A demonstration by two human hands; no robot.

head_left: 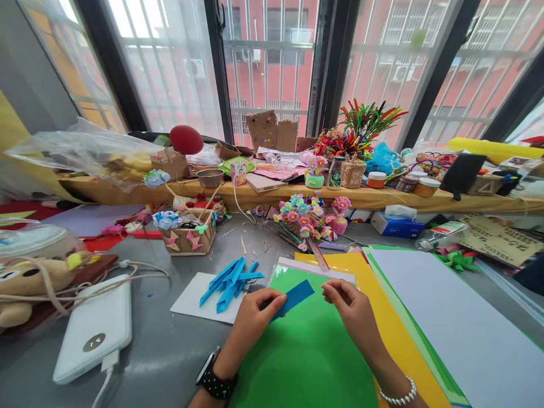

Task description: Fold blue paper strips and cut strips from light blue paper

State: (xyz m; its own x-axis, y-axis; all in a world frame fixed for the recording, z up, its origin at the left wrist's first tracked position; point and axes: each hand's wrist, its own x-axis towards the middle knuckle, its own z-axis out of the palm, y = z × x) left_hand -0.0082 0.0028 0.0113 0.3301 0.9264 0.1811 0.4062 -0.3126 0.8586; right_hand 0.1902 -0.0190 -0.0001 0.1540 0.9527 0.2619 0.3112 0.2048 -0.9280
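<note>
My left hand [260, 309], with a dark watch at the wrist, pinches a blue paper strip [300, 296] between thumb and fingers. The strip slants up to the right over a green sheet [314, 351]. Just right of its free end, my right hand [349, 303] has thumb and forefinger drawn together; nothing shows between them, and they do not touch the strip. A beaded bracelet circles that wrist. Left of my hands, several folded blue paper pieces [232, 280] lie piled on a white sheet [193, 297].
Yellow paper [393, 317] and white sheets [450, 306] lie to the right. A white power bank [96, 331] with a cable is at left. Farther back stand a decorated cardboard box [191, 241], craft flowers [304, 218], a blue tissue pack [397, 224] and a cluttered ledge [263, 198].
</note>
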